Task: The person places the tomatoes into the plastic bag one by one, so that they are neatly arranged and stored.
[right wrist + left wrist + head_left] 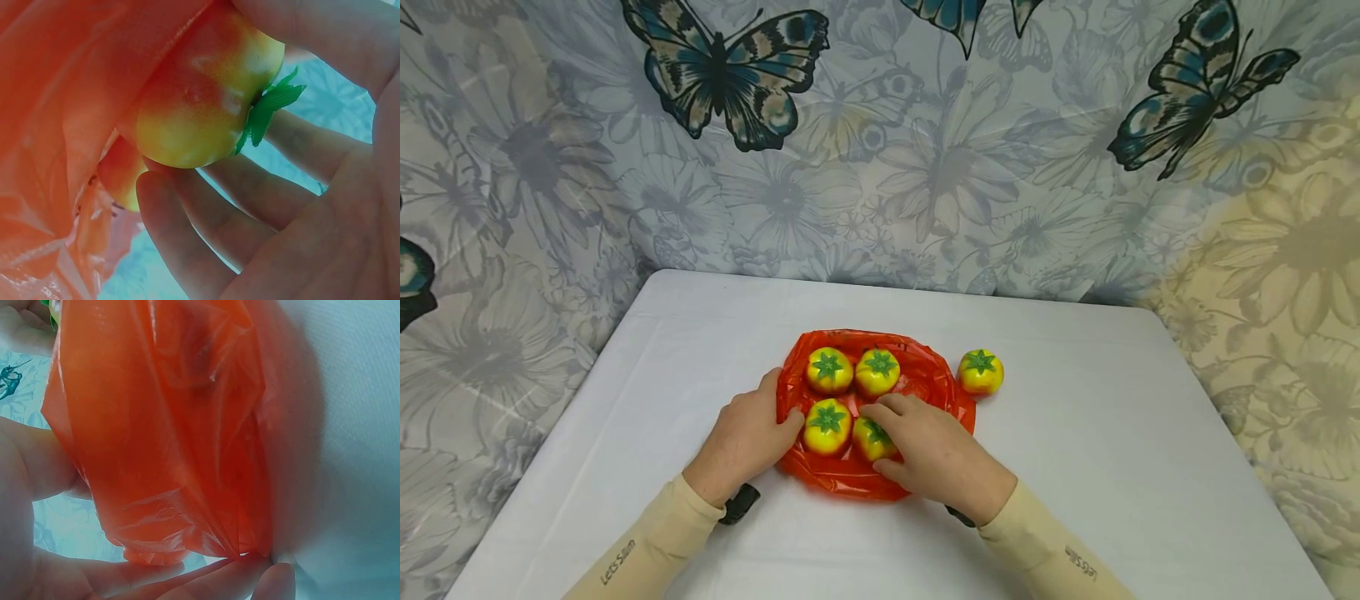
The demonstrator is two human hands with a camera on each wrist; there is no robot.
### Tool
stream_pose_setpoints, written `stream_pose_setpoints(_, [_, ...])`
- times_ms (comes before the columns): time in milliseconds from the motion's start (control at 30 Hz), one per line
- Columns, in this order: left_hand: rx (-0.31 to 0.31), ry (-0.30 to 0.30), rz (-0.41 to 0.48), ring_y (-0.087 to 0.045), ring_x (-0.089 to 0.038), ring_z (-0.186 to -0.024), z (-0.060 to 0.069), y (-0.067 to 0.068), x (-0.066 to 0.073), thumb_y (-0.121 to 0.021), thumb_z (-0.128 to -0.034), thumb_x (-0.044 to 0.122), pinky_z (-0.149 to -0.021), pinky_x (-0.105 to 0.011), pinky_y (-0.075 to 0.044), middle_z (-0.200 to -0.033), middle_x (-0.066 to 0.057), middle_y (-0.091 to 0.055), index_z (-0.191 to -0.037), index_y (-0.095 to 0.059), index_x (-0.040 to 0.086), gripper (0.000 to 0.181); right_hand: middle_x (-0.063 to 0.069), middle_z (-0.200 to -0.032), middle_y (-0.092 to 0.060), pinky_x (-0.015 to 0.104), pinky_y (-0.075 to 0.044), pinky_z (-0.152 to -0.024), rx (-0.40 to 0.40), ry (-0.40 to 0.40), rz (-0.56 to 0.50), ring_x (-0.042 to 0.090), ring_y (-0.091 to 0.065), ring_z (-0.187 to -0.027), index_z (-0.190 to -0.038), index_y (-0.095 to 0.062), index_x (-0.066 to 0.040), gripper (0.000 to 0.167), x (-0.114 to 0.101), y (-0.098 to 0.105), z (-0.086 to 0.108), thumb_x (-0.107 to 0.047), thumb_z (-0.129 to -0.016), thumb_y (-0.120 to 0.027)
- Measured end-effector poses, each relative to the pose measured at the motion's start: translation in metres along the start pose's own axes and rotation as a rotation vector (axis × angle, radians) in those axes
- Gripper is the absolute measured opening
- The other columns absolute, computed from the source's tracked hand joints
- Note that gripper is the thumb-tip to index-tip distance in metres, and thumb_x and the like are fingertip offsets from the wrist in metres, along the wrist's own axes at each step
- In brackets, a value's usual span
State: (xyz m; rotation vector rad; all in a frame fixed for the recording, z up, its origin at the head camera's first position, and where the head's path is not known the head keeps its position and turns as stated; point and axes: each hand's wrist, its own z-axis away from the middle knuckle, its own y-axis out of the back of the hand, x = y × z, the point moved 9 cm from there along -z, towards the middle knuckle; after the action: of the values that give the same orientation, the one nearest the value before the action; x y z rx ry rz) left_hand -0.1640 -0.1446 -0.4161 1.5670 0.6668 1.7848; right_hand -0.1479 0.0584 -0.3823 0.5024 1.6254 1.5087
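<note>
A red plastic bag [842, 482] lies spread open on the table with several yellow-and-red, tomato-like fruits in it, each with a green leafy top. My left hand [747, 433] grips the bag's left side, thumb over the rim and fingers along the outside. In the left wrist view the bag [162, 425] fills the middle. Inside the bag's near right part, my right hand [936, 446] holds one fruit [874, 440], partly covered by the fingers. The right wrist view has this fruit [194, 94] between thumb and curved fingers, close to the bag's red film.
Another such fruit [981, 372] stands on the table outside the bag, by its right rim. The table [1075, 483] has a white cover. Behind and beside it hangs a floral cloth [940, 167] with butterflies.
</note>
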Motion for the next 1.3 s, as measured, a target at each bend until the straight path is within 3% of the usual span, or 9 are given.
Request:
stream_pose_setpoints(900, [0.005,-0.018,-0.004,-0.066,-0.016,-0.066,-0.004,-0.003,0.008,-0.061,-0.1033,0.025,-0.056,-0.028,-0.052,-0.120,-0.025,-0.076,-0.163,-0.036,-0.004,0.071,0.002,-0.136,-0.067,0.038,-0.061,-0.102,0.014,0.020,0.034,0.018,-0.068,-0.120,-0.145,-0.066,-0.016,0.059,0.004,-0.005,0.005,-0.029,-0.092,-0.087])
stream_pose_setpoints(1133, [0.001,-0.025,-0.002,-0.064,-0.017,-0.064,-0.003,-0.002,0.009,-0.061,-0.1032,0.024,-0.055,-0.029,-0.051,-0.120,-0.025,-0.076,-0.163,-0.036,-0.004,0.071,0.002,-0.140,-0.066,0.040,-0.060,-0.105,-0.002,-0.005,0.000,0.020,-0.067,-0.125,-0.147,-0.064,-0.017,0.062,0.008,-0.004,0.005,-0.032,-0.092,-0.087])
stream_pose_setpoints(1300, [0.001,-0.005,-0.014,-0.064,-0.017,-0.066,0.002,-0.001,0.004,-0.061,-0.1028,0.025,-0.056,-0.029,-0.051,-0.120,-0.023,-0.076,-0.161,-0.037,-0.003,0.069,0.005,-0.149,-0.063,0.045,-0.058,-0.109,-0.016,-0.040,-0.063,0.025,-0.062,-0.138,-0.151,-0.061,-0.018,0.067,0.013,0.002,0.005,-0.039,-0.093,-0.086])
